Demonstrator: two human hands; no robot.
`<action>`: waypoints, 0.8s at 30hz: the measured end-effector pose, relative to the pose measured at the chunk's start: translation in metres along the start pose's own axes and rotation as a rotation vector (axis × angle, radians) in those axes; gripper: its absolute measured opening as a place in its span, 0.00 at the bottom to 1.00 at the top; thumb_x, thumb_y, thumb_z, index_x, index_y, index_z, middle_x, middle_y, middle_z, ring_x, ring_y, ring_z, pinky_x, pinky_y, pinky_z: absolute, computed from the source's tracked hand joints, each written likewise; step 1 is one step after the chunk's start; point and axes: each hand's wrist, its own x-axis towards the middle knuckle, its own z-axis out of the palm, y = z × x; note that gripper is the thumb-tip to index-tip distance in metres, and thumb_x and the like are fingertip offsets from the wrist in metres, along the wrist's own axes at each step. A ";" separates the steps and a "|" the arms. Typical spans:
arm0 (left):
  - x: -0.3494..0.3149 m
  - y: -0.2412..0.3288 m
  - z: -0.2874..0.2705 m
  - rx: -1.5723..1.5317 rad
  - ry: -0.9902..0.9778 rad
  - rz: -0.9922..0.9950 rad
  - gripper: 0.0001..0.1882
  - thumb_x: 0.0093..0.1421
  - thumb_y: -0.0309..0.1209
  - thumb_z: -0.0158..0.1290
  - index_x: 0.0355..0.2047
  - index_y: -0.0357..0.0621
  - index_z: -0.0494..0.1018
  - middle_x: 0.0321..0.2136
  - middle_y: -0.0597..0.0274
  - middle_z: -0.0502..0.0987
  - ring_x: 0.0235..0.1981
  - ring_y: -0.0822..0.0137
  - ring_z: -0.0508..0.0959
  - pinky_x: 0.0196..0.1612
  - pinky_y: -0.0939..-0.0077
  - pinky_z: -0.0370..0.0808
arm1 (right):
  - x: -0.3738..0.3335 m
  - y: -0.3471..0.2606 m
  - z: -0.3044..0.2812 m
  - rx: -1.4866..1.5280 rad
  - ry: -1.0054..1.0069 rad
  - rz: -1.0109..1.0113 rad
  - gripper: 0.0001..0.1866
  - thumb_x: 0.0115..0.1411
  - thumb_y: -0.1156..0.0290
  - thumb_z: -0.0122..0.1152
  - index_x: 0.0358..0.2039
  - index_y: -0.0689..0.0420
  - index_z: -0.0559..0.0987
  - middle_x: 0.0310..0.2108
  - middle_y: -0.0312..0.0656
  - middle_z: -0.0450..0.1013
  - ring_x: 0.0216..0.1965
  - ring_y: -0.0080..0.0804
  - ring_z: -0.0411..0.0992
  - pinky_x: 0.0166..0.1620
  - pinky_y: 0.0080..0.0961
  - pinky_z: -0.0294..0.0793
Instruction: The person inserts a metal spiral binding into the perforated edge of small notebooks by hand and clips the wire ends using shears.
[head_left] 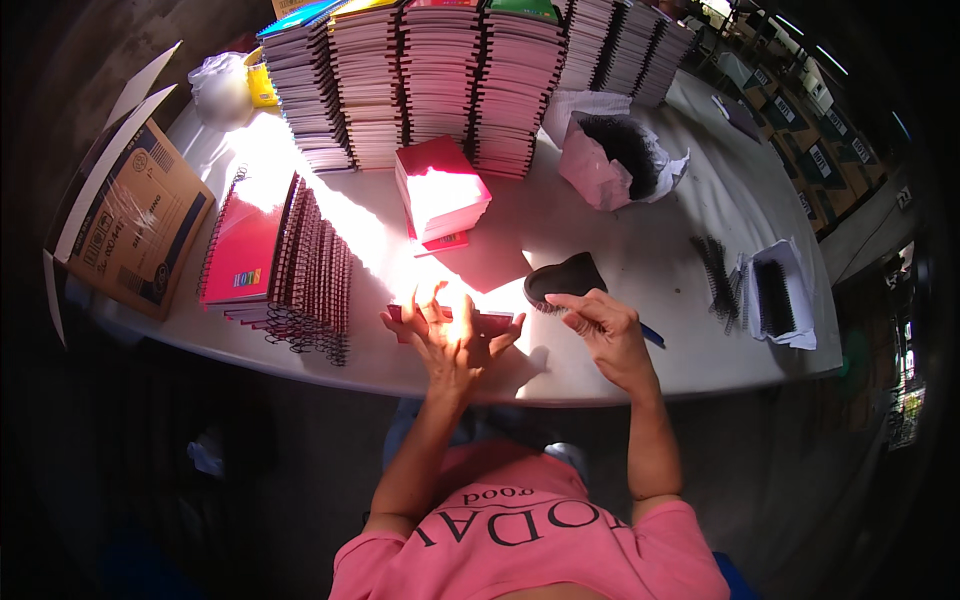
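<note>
My left hand (450, 335) spans a red-covered notebook (495, 322) near the table's front edge, its thumb and little finger at the two ends. Glare and the hand hide much of that notebook. To the right, my right hand (607, 335) is closed in a pinch at the rim of a black shallow dish (570, 278). What its fingertips hold, if anything, is too small to make out. Beyond my left hand stands a small block of red-covered paper sets (445, 195), without visible coils. Beside my right hand lies a blue pen (652, 337).
Spiral-bound red notebooks (245, 245) are stacked at left beside a cardboard box (140, 220). Tall notebook stacks (440, 90) line the back. Black binding coils (622, 150) sit in crumpled white paper; more coils (773, 295) fill a white box at right, with loose coils (715, 280) beside it.
</note>
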 end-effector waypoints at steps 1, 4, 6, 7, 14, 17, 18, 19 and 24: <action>0.001 0.000 0.001 -0.025 -0.015 -0.018 0.34 0.31 0.60 0.63 0.30 0.45 0.74 0.46 0.53 0.66 0.53 0.49 0.58 0.56 0.38 0.46 | -0.001 -0.002 0.009 -0.013 -0.009 -0.029 0.11 0.56 0.71 0.59 0.41 0.54 0.79 0.29 0.39 0.69 0.28 0.33 0.68 0.32 0.28 0.68; -0.007 -0.009 0.006 -0.003 0.041 0.026 0.32 0.30 0.55 0.63 0.32 0.46 0.74 0.45 0.54 0.67 0.51 0.50 0.59 0.54 0.44 0.52 | 0.002 0.006 0.024 -0.025 0.062 -0.109 0.10 0.56 0.71 0.59 0.40 0.53 0.79 0.31 0.38 0.71 0.30 0.33 0.69 0.34 0.29 0.67; -0.003 -0.006 0.000 -0.037 0.057 0.041 0.31 0.32 0.55 0.63 0.32 0.47 0.74 0.44 0.55 0.68 0.51 0.50 0.59 0.53 0.44 0.52 | 0.005 0.008 0.027 -0.030 0.085 -0.132 0.10 0.55 0.71 0.59 0.39 0.52 0.79 0.32 0.38 0.71 0.32 0.34 0.69 0.37 0.30 0.66; -0.001 -0.002 -0.005 -0.086 0.054 0.043 0.30 0.32 0.54 0.63 0.32 0.47 0.74 0.43 0.56 0.68 0.51 0.51 0.59 0.53 0.44 0.53 | 0.006 0.007 0.029 -0.040 0.071 -0.132 0.10 0.55 0.71 0.59 0.39 0.52 0.80 0.32 0.38 0.71 0.34 0.34 0.70 0.38 0.31 0.66; -0.002 -0.002 -0.009 -0.032 -0.033 0.065 0.28 0.34 0.54 0.63 0.31 0.49 0.73 0.36 0.61 0.71 0.49 0.52 0.59 0.53 0.43 0.52 | 0.010 0.005 0.028 -0.030 -0.068 -0.069 0.09 0.55 0.72 0.58 0.37 0.52 0.80 0.32 0.38 0.71 0.36 0.35 0.70 0.41 0.31 0.65; 0.000 0.005 -0.012 -0.017 0.032 0.066 0.26 0.34 0.52 0.63 0.30 0.51 0.73 0.35 0.62 0.71 0.49 0.53 0.59 0.51 0.42 0.53 | 0.016 0.005 0.024 0.071 -0.025 -0.064 0.08 0.55 0.73 0.58 0.36 0.53 0.80 0.33 0.39 0.71 0.35 0.36 0.70 0.40 0.29 0.67; 0.000 0.005 -0.011 -0.019 0.033 0.066 0.26 0.34 0.52 0.63 0.30 0.51 0.73 0.35 0.62 0.71 0.49 0.54 0.59 0.51 0.42 0.53 | 0.017 0.006 0.023 0.058 -0.029 -0.079 0.08 0.55 0.74 0.58 0.36 0.53 0.80 0.33 0.40 0.71 0.34 0.36 0.70 0.39 0.29 0.67; 0.000 0.005 -0.011 -0.021 0.034 0.067 0.25 0.34 0.52 0.63 0.30 0.51 0.73 0.35 0.62 0.71 0.48 0.54 0.60 0.51 0.42 0.53 | 0.017 0.007 0.023 0.044 -0.034 -0.094 0.08 0.55 0.74 0.57 0.36 0.53 0.80 0.32 0.40 0.71 0.34 0.36 0.70 0.38 0.28 0.68; -0.005 -0.003 -0.003 -0.029 0.029 0.075 0.28 0.33 0.54 0.64 0.32 0.52 0.74 0.36 0.62 0.71 0.46 0.55 0.62 0.53 0.44 0.53 | 0.016 0.003 0.018 0.131 -0.248 -0.085 0.08 0.56 0.76 0.56 0.37 0.54 0.80 0.30 0.38 0.71 0.32 0.32 0.70 0.36 0.27 0.68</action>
